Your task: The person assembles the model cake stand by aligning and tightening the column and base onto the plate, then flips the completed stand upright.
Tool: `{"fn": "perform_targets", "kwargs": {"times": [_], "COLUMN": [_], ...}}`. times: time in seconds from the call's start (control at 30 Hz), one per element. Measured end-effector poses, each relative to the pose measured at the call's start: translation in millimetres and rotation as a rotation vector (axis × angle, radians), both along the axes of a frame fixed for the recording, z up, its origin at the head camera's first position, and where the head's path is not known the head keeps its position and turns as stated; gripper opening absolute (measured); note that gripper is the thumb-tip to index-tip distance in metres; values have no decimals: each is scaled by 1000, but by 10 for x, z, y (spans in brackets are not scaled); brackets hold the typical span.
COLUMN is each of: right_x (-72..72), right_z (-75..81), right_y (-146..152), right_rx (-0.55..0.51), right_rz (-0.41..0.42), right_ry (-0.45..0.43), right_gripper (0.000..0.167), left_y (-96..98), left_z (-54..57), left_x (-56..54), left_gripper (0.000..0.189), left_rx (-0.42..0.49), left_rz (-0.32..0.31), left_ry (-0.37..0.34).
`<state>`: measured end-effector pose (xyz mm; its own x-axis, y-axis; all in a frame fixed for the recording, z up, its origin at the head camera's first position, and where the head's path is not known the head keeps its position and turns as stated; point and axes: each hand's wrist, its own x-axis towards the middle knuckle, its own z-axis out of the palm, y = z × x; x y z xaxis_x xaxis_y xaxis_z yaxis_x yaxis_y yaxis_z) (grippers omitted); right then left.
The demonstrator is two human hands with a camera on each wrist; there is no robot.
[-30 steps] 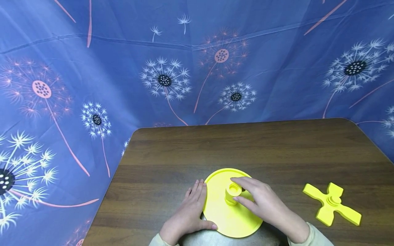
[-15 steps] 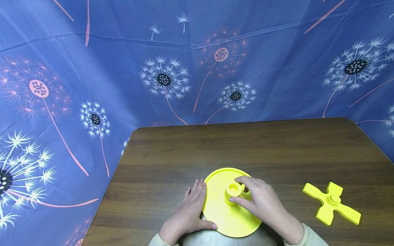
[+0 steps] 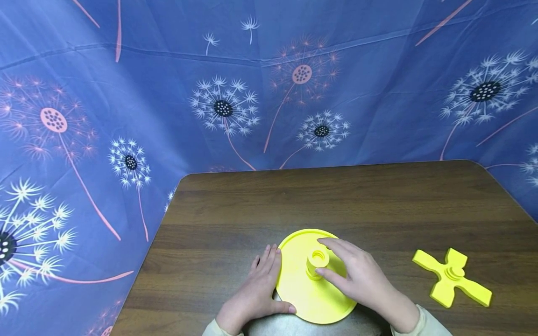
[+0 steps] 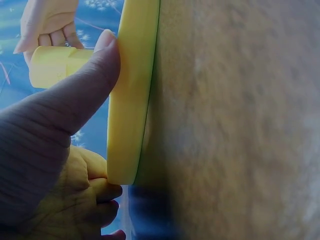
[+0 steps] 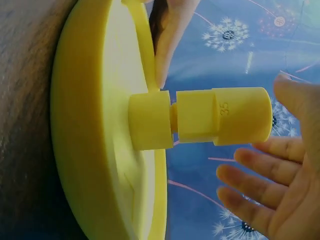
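A yellow round base (image 3: 294, 294) with a raised rim lies on the table, and my left hand (image 3: 260, 289) rests against its left edge. The fingers of that hand lie straight along the rim, its thumb at the near edge. From the base's middle rises a short socket (image 5: 150, 121); above it stands a yellow stepped cylinder (image 5: 242, 116) marked "35". A narrow neck shows between the two in the right wrist view. Around the cylinder's hollow top my right hand (image 3: 361, 275) stays spread, thumb and forefinger to either side, other fingers loosely bent.
To the right on the wooden table (image 3: 235, 200) lies a yellow four-armed cross (image 3: 454, 274) with a round stepped stub at its middle. Behind the table's far edge hangs a blue cloth (image 3: 378, 93) printed with dandelions.
My right thumb and forefinger first turned around the cylinder, closing in on it, then spread apart and swung back. My left hand and the base have hardly moved.
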<state>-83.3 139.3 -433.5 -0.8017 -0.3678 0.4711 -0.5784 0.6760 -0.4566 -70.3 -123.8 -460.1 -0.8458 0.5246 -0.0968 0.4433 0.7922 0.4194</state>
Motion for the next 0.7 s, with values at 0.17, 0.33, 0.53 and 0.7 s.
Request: {"fn": "perform_targets", "kwargs": {"times": [0.17,0.33,0.53,0.7], "right_x": [-17,-74,-109,-110], "right_z": [13,7,9,-4], "right_y": [30,52,83,85], "right_rx": [-63,-128,-145,-157], "right_rz": [162,301,311,246], "right_ry": [-136,-178,-264,-294], "right_gripper": [57,56,49,46], "left_y": [5,9,11,17], "left_z": [10,8,18,27], "left_x": [11,12,15,15], "left_gripper": [126,126,126,126], "left_rx": [-9,-19,-12,-21], "left_rz": [-4,-2,-5,-5], "left_ry": [10,2,1,4]}}
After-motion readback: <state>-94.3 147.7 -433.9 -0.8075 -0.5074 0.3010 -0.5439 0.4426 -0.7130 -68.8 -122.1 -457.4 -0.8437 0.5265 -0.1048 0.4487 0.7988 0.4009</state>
